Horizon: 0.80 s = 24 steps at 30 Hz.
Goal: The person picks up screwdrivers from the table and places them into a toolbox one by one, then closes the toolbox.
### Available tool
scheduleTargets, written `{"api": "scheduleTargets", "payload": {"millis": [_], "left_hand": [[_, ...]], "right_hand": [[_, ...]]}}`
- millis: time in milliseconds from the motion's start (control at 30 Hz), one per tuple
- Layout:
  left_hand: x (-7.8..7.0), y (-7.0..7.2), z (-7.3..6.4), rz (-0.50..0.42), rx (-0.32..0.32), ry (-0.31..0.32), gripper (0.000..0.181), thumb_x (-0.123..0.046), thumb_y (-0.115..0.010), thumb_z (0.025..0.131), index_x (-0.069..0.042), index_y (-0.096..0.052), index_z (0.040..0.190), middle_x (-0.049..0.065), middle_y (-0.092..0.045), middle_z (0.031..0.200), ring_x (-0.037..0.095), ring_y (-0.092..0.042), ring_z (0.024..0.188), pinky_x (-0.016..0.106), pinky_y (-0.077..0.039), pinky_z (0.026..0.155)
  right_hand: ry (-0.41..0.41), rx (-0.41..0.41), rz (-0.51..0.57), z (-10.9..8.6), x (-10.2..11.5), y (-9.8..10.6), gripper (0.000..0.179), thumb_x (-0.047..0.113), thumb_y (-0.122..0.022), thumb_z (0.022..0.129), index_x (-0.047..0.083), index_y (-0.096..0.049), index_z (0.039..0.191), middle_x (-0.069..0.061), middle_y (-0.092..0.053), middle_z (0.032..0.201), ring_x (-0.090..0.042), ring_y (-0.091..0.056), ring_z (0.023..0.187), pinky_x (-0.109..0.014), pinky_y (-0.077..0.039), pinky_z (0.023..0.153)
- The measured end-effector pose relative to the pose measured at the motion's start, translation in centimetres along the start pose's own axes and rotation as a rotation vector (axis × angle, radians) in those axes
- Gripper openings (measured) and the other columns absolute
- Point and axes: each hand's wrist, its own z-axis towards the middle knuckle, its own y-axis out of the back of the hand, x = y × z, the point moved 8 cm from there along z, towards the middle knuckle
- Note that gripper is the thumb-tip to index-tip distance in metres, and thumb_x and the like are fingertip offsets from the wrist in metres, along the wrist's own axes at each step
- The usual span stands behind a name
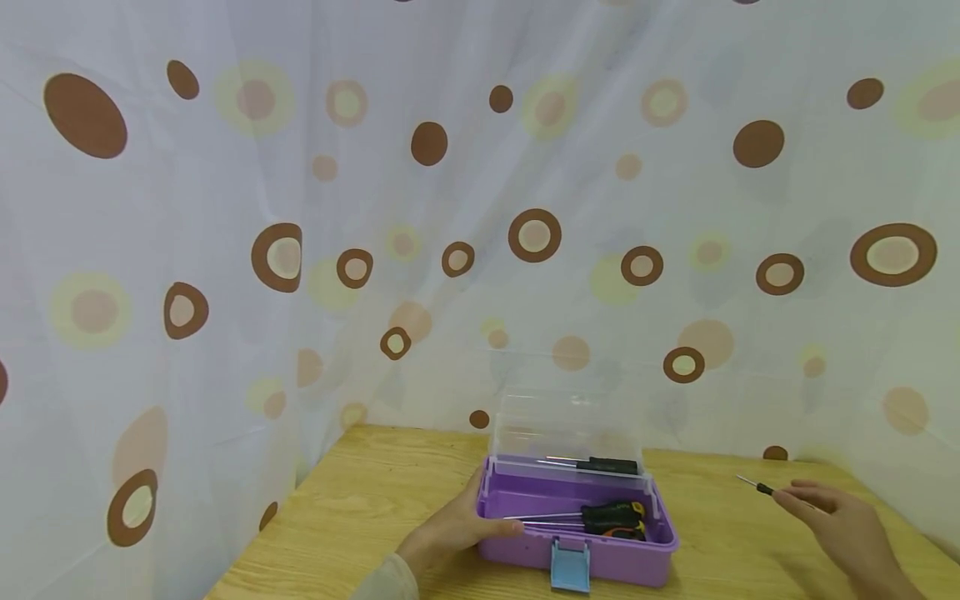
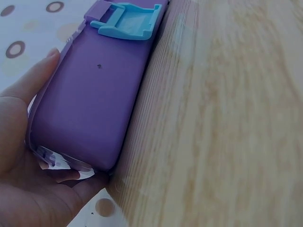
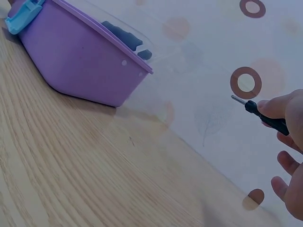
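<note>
A purple plastic toolbox point(image 1: 615, 565) stands on the table, its clear lid point(image 1: 570, 421) raised at the back. My left hand point(image 1: 453, 527) grips the box's left end, thumb over the front rim and fingers around the side. Screwdrivers with dark handles point(image 1: 609, 518) lie inside; another dark handle point(image 1: 613, 467) shows at the back by the lid. To the right of the box, my right hand point(image 1: 847, 527) holds a small screwdriver point(image 3: 265, 118) above the table. Thumb and fingers pinch its black handle, and the short metal shaft points left, away from the hand.
A light blue latch point(image 1: 570, 568) hangs down at the box's front. The wood-grain table point(image 1: 360, 492) extends to both sides of the box. Behind and to the left hangs a white curtain point(image 1: 465, 192) with brown and yellow dots.
</note>
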Motion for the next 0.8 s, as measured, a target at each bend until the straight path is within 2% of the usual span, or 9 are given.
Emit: {"api": "scheduleTargets", "payload": {"millis": [100,167,233,367,467,567,667,733,800], "left_hand": [[0.0,0.0,0.0,0.003,0.005,-0.004,0.119,-0.022,-0.084,0.087,-0.019,0.004,0.167,0.012,-0.036,0.158,0.038,-0.042,0.139,0.062,-0.024,0.118],[0.1,0.0,0.1,0.001,0.012,-0.004,0.119,-0.023,-0.084,0.087,-0.019,0.004,0.167,0.012,-0.036,0.158,0.038,-0.042,0.139,0.062,-0.024,0.118],[0.1,-0.1,0.1,0.002,0.015,-0.004,0.119,-0.023,-0.084,0.087,-0.019,0.004,0.166,0.011,-0.036,0.158,0.038,-0.043,0.139,0.061,-0.025,0.118],[0.1,-0.1,0.1,0.0,0.012,0.0,0.119,-0.023,-0.084,0.087,-0.019,0.004,0.166,0.011,-0.037,0.158,0.037,-0.043,0.138,0.061,-0.025,0.118],[0.1,-0.1,0.0,-0.003,0.003,0.005,0.119,-0.022,-0.084,0.087,-0.018,0.004,0.166,0.011,-0.036,0.158,0.037,-0.043,0.138,0.061,-0.024,0.118],[-0.1,-0.1,-0.1,-0.007,0.004,0.004,0.119,-0.022,-0.084,0.087,-0.018,0.004,0.166,0.011,-0.035,0.159,0.037,-0.042,0.138,0.061,-0.024,0.119],[-0.1,-0.1,-0.1,-0.011,0.001,0.008,0.119,-0.022,-0.084,0.087,-0.018,0.004,0.166,0.012,-0.036,0.158,0.037,-0.042,0.138,0.061,-0.024,0.119],[0.0,0.0,-0.1,-0.007,-0.006,0.014,0.12,-0.023,-0.085,0.087,-0.019,0.004,0.167,0.012,-0.035,0.159,0.037,-0.042,0.138,0.061,-0.024,0.118],[0.1,0.1,-0.1,-0.003,-0.011,0.017,0.119,-0.023,-0.084,0.087,-0.018,0.004,0.167,0.012,-0.035,0.159,0.037,-0.042,0.139,0.062,-0.023,0.118]], "right_hand": [[0.016,0.0,0.014,0.2,0.9,-0.4,0.076,0.055,-0.061,0.1,-0.012,-0.057,0.136,0.034,-0.046,0.121,-0.065,-0.022,0.137,-0.08,-0.034,0.097],[0.028,-0.008,0.0,0.3,1.5,-0.7,0.077,0.056,-0.061,0.1,-0.012,-0.059,0.135,0.035,-0.045,0.121,-0.064,-0.024,0.137,-0.078,-0.034,0.097],[0.042,-0.019,-0.016,0.4,2.0,-1.1,0.076,0.056,-0.061,0.1,-0.011,-0.06,0.134,0.029,-0.05,0.126,-0.063,-0.026,0.137,-0.077,-0.035,0.097],[0.063,-0.028,-0.017,0.6,3.1,-1.7,0.072,0.054,-0.062,0.101,-0.011,-0.061,0.132,0.008,-0.056,0.14,-0.062,-0.026,0.137,-0.078,-0.034,0.097],[0.071,-0.023,-0.004,0.6,3.8,-2.1,0.071,0.051,-0.062,0.102,-0.013,-0.06,0.132,-0.016,-0.049,0.152,-0.063,-0.023,0.139,-0.079,-0.033,0.099],[0.077,-0.014,0.02,0.6,4.1,-2.5,0.071,0.049,-0.063,0.102,-0.015,-0.059,0.132,-0.015,-0.049,0.152,-0.063,-0.022,0.139,-0.08,-0.032,0.099],[0.091,-0.016,0.034,0.8,4.4,-2.9,0.069,0.049,-0.064,0.101,-0.014,-0.061,0.13,-0.003,-0.054,0.145,-0.061,-0.026,0.138,-0.078,-0.034,0.099],[0.098,-0.018,0.032,0.9,4.5,-3.2,0.068,0.049,-0.064,0.101,-0.013,-0.062,0.129,-0.006,-0.054,0.146,-0.059,-0.028,0.138,-0.077,-0.035,0.099],[0.104,-0.021,0.027,1.1,4.8,-3.5,0.067,0.049,-0.063,0.102,-0.013,-0.063,0.128,-0.02,-0.049,0.151,-0.059,-0.03,0.137,-0.076,-0.036,0.099]]}}
